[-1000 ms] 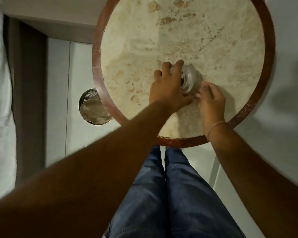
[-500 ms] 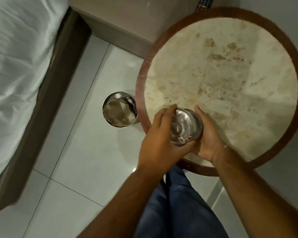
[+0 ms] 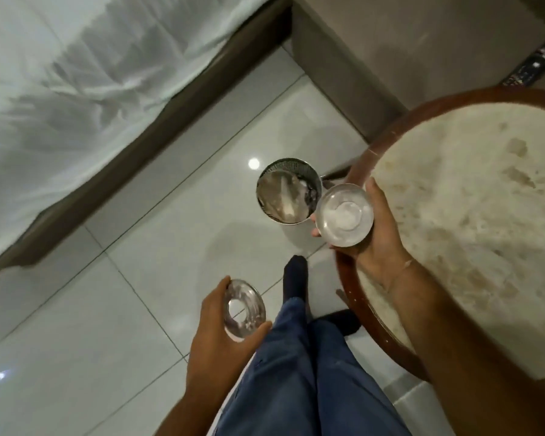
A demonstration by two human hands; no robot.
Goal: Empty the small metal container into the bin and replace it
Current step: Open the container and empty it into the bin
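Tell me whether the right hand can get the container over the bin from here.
Probably yes: the right hand holds the open container right beside the bin, with nothing between them.

Dim, soft, glare spots on floor (image 3: pixel 132 309)

No lettering can be read anywhere; markings on the dark strip (image 3: pixel 538 59) at top right are blurred.

bin (image 3: pixel 288 190) on floor (image 3: pixel 132 309) left of table (image 3: pixel 472 215), container (image 3: pixel 344 214) seemingly just right of it, bed (image 3: pixel 76 89) far left.
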